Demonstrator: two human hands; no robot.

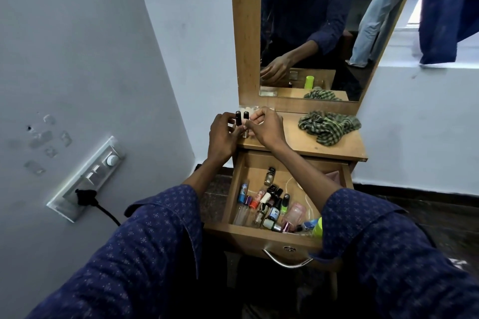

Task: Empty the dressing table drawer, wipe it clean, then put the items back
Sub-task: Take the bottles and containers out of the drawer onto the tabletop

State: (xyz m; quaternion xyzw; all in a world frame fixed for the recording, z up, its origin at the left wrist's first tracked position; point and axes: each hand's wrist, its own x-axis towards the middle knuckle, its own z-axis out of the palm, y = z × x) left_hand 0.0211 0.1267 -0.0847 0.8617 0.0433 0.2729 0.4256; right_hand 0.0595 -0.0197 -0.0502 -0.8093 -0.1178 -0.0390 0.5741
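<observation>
The wooden drawer of the dressing table is pulled open below my arms. Several small nail polish bottles and tubes lie in it, with a lime-green cap at its right front corner. Over the left end of the tabletop, my left hand holds a slim black-capped bottle upright. My right hand grips a second black-capped bottle right beside it. A green checked cloth lies crumpled on the right of the tabletop.
A tall mirror in a wooden frame rises behind the tabletop. The left wall carries a switch panel with a black plug and cord. The drawer's metal handle sticks out toward me. Dark cloth hangs by the window at right.
</observation>
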